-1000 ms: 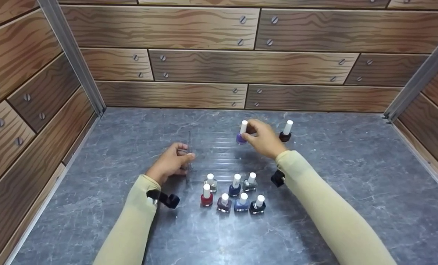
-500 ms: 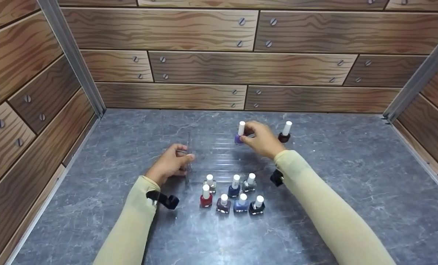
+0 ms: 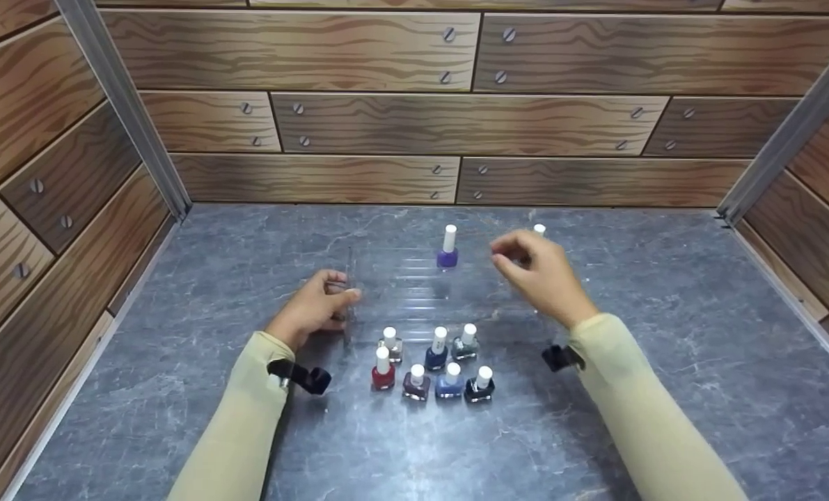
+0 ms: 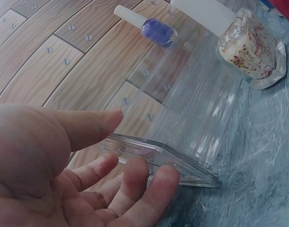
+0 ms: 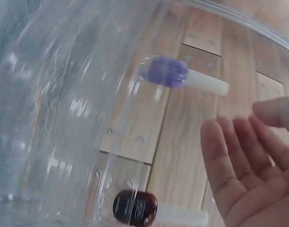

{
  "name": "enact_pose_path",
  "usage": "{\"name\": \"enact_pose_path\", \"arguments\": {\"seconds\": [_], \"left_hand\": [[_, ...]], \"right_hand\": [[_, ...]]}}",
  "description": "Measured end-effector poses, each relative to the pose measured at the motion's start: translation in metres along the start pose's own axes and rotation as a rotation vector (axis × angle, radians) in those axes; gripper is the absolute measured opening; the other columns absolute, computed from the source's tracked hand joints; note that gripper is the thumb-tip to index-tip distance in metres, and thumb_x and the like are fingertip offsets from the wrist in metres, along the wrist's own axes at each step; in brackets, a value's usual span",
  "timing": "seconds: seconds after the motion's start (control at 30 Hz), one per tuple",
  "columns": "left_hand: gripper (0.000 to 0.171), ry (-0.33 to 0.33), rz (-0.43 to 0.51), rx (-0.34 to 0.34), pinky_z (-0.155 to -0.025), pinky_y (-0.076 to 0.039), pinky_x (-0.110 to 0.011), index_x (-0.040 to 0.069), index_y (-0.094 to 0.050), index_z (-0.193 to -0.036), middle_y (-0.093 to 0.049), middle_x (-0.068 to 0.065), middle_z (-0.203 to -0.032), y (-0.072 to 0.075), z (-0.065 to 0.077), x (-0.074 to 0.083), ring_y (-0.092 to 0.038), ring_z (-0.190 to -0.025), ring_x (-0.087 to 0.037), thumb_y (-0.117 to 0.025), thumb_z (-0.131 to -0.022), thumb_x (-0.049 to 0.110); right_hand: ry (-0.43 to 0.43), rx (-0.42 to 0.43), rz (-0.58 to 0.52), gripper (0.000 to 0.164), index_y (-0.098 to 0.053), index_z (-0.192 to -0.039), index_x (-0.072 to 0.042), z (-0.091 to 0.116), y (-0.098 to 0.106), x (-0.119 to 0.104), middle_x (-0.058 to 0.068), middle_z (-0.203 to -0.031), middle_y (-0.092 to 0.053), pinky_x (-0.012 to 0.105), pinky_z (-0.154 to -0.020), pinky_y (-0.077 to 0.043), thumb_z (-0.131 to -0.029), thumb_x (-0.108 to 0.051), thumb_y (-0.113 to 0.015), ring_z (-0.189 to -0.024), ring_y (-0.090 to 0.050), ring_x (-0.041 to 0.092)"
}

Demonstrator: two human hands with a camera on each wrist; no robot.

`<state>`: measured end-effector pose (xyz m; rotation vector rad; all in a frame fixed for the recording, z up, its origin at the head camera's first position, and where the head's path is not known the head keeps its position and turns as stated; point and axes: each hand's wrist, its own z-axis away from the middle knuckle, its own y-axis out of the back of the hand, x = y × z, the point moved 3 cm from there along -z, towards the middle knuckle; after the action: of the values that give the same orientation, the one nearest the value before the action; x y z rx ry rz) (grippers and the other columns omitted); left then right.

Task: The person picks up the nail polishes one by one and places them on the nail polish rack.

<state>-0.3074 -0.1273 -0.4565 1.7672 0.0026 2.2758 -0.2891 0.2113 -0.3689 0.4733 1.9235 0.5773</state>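
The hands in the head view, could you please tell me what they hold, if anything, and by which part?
The left hand holds the clear stand by its left end panel; the right hand holds nothing.

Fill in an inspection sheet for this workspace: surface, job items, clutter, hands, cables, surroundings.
Surface: grey marbled tabletop, shiny toward the front.
Job items: clear plastic stand; purple bottle upright at its far side; dark bottle mostly hidden behind the right hand in the head view; nearer the person, red bottle, glitter bottle, navy bottle, grey bottle, mauve bottle, blue bottle, black bottle.
Clutter: nothing seen.
Hands: left hand grips the stand's side panel; right hand, apart from the purple bottle, holds nothing.
Cables: nothing seen.
Surroundings: wood-patterned panels, metal corner posts.
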Motion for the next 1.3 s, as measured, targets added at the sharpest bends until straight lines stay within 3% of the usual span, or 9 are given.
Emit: {"name": "enact_pose_path", "arguments": {"seconds": [0.17, 0.47, 0.73, 0.97, 1.3], "left_hand": [[0.047, -0.006, -0.011, -0.009, -0.077, -0.062, -0.033, 0.003, -0.043, -0.137, -0.052, -0.014, -0.123, 0.0, 0.0, -0.001, -0.056, -0.089, -0.02, -0.069, -0.101, 0.018], [0.048, -0.016, -0.01, -0.011, -0.076, -0.062, -0.034, 0.001, -0.042, -0.139, -0.052, -0.013, -0.12, -0.002, 0.001, 0.001, -0.055, -0.088, -0.019, -0.068, -0.102, 0.017], [0.048, -0.018, -0.034, -0.016, -0.077, -0.061, -0.032, 0.003, -0.043, -0.138, -0.052, -0.013, -0.121, 0.0, 0.003, 0.002, -0.055, -0.09, -0.02, -0.068, -0.102, 0.021], [0.046, 0.001, -0.023, -0.004, -0.078, -0.062, -0.032, 0.006, -0.045, -0.136, -0.052, -0.013, -0.123, 0.001, 0.001, 0.0, -0.056, -0.092, -0.021, -0.07, -0.101, 0.019], [0.049, 0.004, -0.031, -0.001, -0.077, -0.062, -0.032, 0.004, -0.043, -0.139, -0.052, -0.014, -0.123, 0.001, 0.0, -0.002, -0.056, -0.092, -0.021, -0.07, -0.101, 0.019]], "right_hand": [[0.04, 0.017, -0.047, 0.007, -0.072, -0.103, -0.001, 0.019, 0.005, 0.001, 0.009, -0.088, -0.07, 0.022, -0.064, -0.058, -0.097, -0.004, -0.07, -0.073, -0.065, 0.019], [0.116, -0.065, 0.05, 0.008, -0.073, -0.103, -0.005, 0.027, 0.004, -0.007, 0.001, -0.092, -0.071, 0.024, -0.069, -0.058, -0.096, -0.006, -0.072, -0.078, -0.064, 0.015], [0.097, -0.186, 0.091, 0.007, -0.072, -0.104, -0.01, 0.03, 0.004, -0.007, -0.001, -0.096, -0.071, 0.032, -0.072, -0.06, -0.097, -0.01, -0.071, -0.081, -0.065, 0.015], [0.08, -0.302, 0.107, 0.008, -0.071, -0.105, -0.011, 0.032, 0.001, -0.007, 0.002, -0.096, -0.072, 0.028, -0.074, -0.06, -0.098, -0.014, -0.071, -0.084, -0.067, 0.017], [0.098, -0.362, 0.116, 0.01, -0.069, -0.107, -0.012, 0.034, -0.007, -0.002, -0.003, -0.096, -0.069, 0.029, -0.077, -0.06, -0.097, -0.013, -0.072, -0.085, -0.066, 0.016]]}}
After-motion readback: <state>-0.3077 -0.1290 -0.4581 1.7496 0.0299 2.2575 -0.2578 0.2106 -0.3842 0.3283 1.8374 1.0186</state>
